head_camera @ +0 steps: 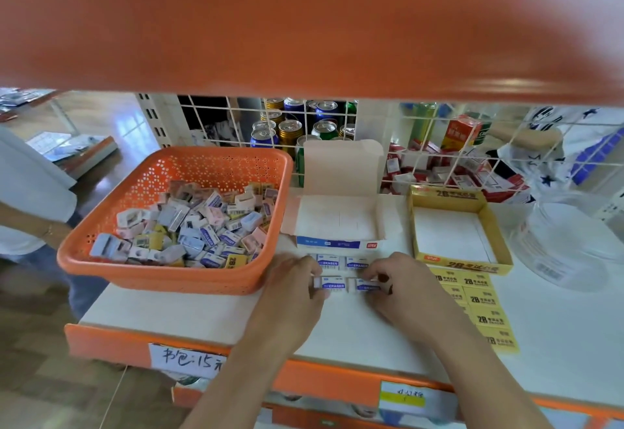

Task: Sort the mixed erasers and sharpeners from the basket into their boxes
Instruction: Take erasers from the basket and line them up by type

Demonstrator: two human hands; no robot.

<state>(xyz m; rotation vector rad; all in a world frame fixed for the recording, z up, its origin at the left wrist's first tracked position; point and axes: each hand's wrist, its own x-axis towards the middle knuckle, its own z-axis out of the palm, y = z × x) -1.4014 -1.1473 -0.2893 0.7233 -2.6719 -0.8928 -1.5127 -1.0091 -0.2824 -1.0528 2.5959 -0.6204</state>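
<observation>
Yellow "2B" box (462, 265), "ERASER" erasers (332, 284) gripped by left hand (293, 285), right hand (400, 280)

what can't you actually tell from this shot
Head view:
- Lower layers of the basket: buried under the top pieces.
- Whether the left hand and right hand pinch or only touch the front white erasers: fingers cover them, blurred.
- Count of yellow erasers: right forearm overlaps them.
- End of shelf tag text: left forearm covers it.

Basket (175, 280) walls off my left. White box (337, 243) stands just ahead, flap up, with the yellow box (462, 265) beside it and a narrow gap between them. Yellow erasers (486, 319) line my right. Upper shelf (304, 23) hangs low overhead. Bare shelf (175, 314) in front of the basket is open.
</observation>
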